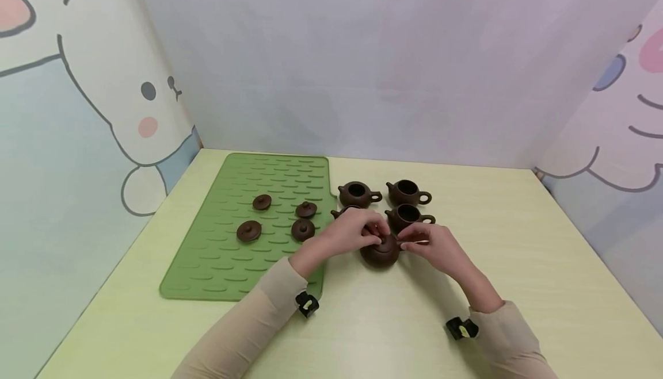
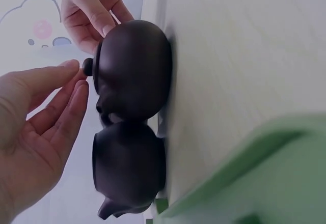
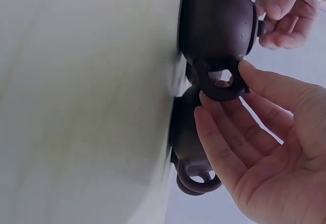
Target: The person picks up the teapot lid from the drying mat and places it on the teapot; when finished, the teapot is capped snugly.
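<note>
A small dark brown teapot (image 1: 380, 258) stands upright on the table in front, its lid (image 2: 97, 65) sitting on its mouth. My left hand (image 1: 354, 230) pinches the round knob of that lid between thumb and fingers. With thumb and fingertips, my right hand (image 1: 437, 247) holds the looped handle (image 3: 204, 84) of the same teapot. Close behind are several lidless teapots: one at back left (image 1: 355, 194), one at back right (image 1: 406, 192), one at middle right (image 1: 408, 215), and another partly hidden behind my left hand.
On the left lies a green ridged mat (image 1: 217, 275). Several loose lids rest on it, among them one at its front left (image 1: 249, 231) and one near its right side (image 1: 303, 230). A pale wall (image 1: 362, 80) closes off the back of the table.
</note>
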A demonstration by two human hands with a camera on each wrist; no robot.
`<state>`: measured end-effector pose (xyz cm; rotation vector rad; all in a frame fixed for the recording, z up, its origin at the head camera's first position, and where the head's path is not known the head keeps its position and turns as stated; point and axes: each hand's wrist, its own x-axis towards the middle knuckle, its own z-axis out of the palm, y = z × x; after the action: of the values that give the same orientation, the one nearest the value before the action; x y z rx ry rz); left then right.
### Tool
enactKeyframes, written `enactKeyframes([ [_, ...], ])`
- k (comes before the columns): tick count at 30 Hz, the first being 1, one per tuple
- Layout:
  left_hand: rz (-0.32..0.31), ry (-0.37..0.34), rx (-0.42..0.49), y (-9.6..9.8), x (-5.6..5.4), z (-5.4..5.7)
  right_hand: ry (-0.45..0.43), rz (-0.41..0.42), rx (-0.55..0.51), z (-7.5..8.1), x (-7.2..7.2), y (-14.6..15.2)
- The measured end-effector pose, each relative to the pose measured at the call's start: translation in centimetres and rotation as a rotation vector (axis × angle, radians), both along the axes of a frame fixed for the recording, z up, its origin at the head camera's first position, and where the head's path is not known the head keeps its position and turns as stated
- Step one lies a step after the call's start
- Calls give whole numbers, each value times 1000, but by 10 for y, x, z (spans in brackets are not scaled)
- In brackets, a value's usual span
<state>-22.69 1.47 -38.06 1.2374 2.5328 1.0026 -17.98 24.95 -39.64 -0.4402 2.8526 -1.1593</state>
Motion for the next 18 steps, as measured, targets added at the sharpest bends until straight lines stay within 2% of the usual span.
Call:
enactKeyframes([
  [7,27,-31,30,-19,-4,5,41,-68,-8,13,0,11],
  [12,78,-37,54,-40,-9,7,106,-150,21,17,-2,22],
  [18,146,-42,94,-66,-14,7,176,-242,-1,17,-5,32],
])
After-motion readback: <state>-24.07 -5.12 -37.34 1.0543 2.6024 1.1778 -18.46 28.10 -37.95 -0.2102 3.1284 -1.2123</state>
